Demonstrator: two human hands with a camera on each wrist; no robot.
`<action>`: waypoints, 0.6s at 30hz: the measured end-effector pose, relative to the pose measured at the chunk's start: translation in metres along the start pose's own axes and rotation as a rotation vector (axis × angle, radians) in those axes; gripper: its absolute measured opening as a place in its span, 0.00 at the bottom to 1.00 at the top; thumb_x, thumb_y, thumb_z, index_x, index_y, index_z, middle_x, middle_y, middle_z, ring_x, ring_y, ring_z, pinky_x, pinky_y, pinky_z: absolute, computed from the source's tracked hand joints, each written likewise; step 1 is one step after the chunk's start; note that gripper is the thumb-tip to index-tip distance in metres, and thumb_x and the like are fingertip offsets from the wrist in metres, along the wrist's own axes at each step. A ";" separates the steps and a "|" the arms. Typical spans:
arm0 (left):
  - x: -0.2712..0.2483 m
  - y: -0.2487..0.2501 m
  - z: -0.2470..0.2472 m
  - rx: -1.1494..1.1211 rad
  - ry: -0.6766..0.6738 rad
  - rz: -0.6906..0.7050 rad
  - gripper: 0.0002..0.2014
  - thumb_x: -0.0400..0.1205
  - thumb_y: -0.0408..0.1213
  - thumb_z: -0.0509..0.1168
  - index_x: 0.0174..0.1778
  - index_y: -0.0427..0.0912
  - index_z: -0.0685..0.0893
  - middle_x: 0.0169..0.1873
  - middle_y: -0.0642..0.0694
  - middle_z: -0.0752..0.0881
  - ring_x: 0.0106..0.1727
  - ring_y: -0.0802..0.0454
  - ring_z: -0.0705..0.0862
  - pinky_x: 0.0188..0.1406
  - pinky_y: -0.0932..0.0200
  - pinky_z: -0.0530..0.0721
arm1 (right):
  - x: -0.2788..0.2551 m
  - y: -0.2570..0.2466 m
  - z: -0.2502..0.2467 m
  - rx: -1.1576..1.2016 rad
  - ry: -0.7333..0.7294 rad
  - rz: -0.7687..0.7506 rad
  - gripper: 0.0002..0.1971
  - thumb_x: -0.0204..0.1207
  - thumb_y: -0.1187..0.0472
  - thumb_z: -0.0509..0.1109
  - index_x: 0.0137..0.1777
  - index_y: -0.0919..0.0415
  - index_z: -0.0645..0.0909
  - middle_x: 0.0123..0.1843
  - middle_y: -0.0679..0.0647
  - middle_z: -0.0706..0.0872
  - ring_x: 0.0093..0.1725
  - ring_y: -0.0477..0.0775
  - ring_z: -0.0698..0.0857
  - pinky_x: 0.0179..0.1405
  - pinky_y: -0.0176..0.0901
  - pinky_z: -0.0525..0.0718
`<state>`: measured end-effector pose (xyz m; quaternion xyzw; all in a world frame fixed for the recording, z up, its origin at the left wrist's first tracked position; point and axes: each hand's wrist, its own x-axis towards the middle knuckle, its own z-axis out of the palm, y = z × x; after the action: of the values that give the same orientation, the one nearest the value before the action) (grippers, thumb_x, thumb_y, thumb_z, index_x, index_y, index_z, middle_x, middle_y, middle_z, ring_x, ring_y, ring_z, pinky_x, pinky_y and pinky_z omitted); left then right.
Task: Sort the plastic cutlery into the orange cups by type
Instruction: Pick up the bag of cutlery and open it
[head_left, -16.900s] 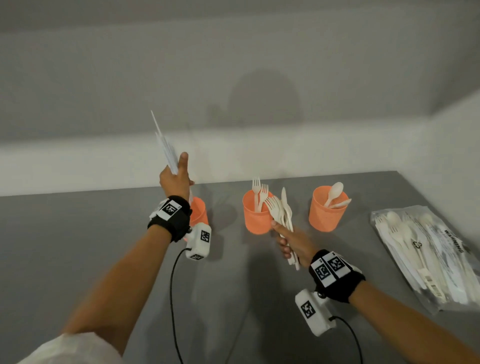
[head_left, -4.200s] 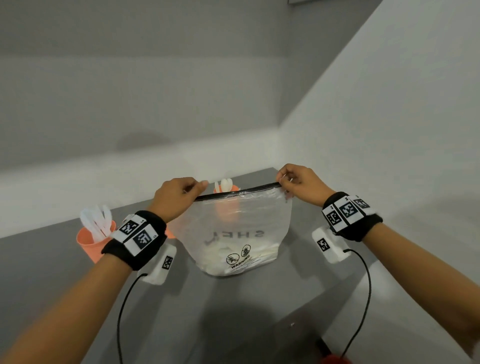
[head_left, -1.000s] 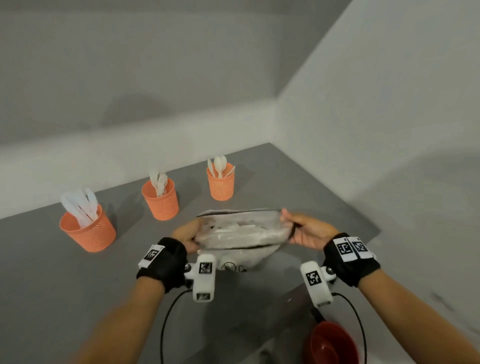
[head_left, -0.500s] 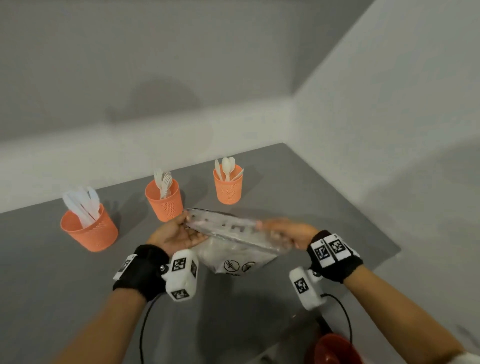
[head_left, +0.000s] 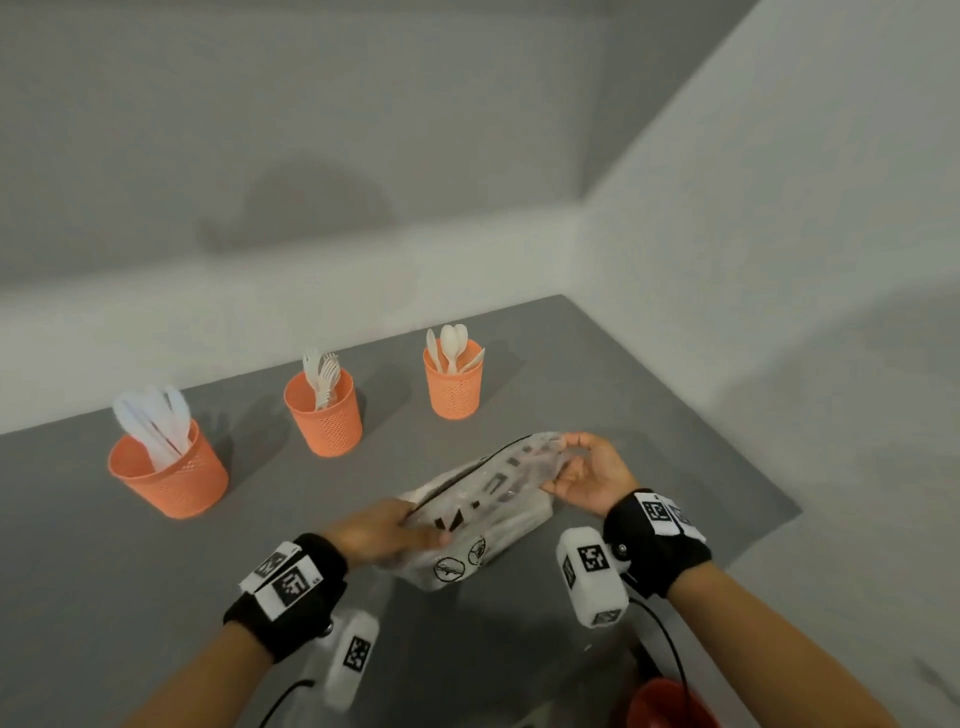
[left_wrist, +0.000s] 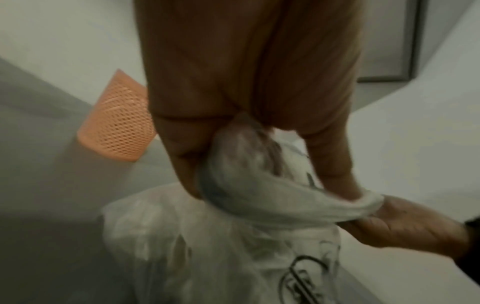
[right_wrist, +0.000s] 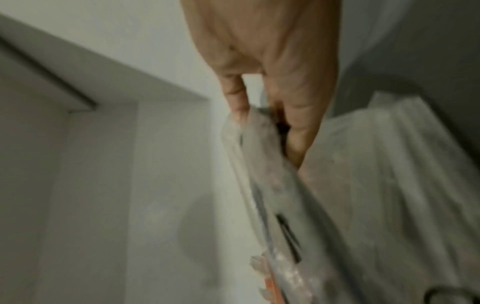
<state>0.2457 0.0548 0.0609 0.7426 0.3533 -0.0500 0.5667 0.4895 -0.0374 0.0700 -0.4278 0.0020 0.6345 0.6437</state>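
Three orange mesh cups stand in a row on the grey table (head_left: 104, 571): the left cup (head_left: 169, 475) holds white knives, the middle cup (head_left: 324, 413) holds forks, the right cup (head_left: 453, 382) holds spoons. In front of them a clear plastic zip bag (head_left: 483, 506) with more white cutlery inside lies tilted between my hands. My left hand (head_left: 387, 532) pinches the bag's near-left top edge (left_wrist: 259, 195). My right hand (head_left: 584, 475) pinches its far-right corner (right_wrist: 259, 127). One orange cup (left_wrist: 118, 123) shows behind my left hand in the left wrist view.
The table ends at a corner on the right (head_left: 795, 512), close to the white wall. A red bowl-like object (head_left: 670, 706) sits below the table's front edge at lower right. Cables run from both wrist cameras.
The bag's top has turned: my left hand has drawn back toward me and my right hand has pushed forward and up, so the zip edge now runs diagonally.
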 end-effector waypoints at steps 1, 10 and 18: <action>-0.002 0.002 0.000 -0.005 -0.014 -0.027 0.13 0.77 0.50 0.68 0.31 0.47 0.81 0.15 0.58 0.79 0.17 0.65 0.75 0.21 0.73 0.71 | 0.002 0.004 0.004 0.053 0.039 0.007 0.07 0.64 0.68 0.60 0.25 0.62 0.72 0.22 0.56 0.82 0.18 0.53 0.83 0.32 0.44 0.86; 0.008 -0.019 -0.024 -1.229 0.331 -0.190 0.23 0.86 0.47 0.52 0.40 0.32 0.82 0.27 0.37 0.89 0.26 0.45 0.89 0.21 0.53 0.87 | -0.034 0.025 0.012 -1.353 -0.227 0.076 0.09 0.73 0.50 0.74 0.48 0.48 0.79 0.27 0.39 0.75 0.20 0.35 0.72 0.18 0.23 0.68; 0.024 -0.026 -0.016 -1.043 0.322 -0.254 0.17 0.82 0.49 0.60 0.39 0.37 0.82 0.29 0.40 0.86 0.21 0.51 0.81 0.23 0.64 0.80 | 0.001 0.016 -0.012 -0.483 -0.062 0.166 0.16 0.56 0.49 0.83 0.31 0.57 0.83 0.18 0.48 0.78 0.16 0.44 0.75 0.20 0.33 0.76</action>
<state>0.2437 0.0832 0.0344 0.3139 0.5001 0.1775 0.7873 0.4831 -0.0458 0.0530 -0.5481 -0.1343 0.6799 0.4683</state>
